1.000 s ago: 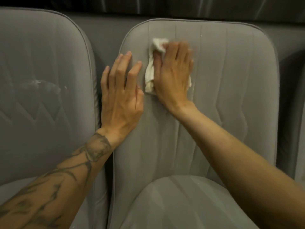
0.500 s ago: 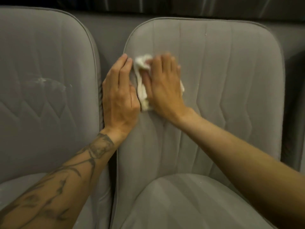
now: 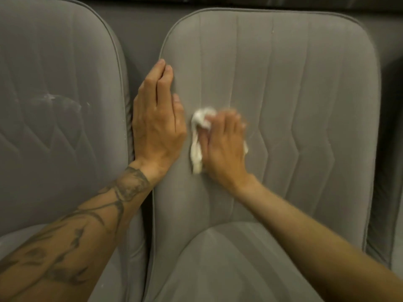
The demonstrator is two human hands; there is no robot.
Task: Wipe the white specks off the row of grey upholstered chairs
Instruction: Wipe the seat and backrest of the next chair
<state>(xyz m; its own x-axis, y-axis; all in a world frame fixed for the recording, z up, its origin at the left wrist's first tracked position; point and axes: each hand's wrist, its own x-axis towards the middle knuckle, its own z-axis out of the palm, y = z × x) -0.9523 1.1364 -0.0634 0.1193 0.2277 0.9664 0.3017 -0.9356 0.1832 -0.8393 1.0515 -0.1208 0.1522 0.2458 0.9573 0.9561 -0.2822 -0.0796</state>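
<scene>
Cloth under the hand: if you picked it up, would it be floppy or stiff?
Probably floppy: the cloth is crumpled into soft folds, bunching out from under the right hand. Likely light, as it looks thin. Let go, it would probably fall, since only the flat hand presses it against the upright chair back.

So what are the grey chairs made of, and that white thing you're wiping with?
The grey chair looks like soft woven or suede-like fabric over padding: matt, no shine, with stitched seams that dent the surface. The white wad pressed under the right hand looks like tissue or thin cloth: it is crumpled into soft folds. It is blurred, so I cannot tell which.
</scene>
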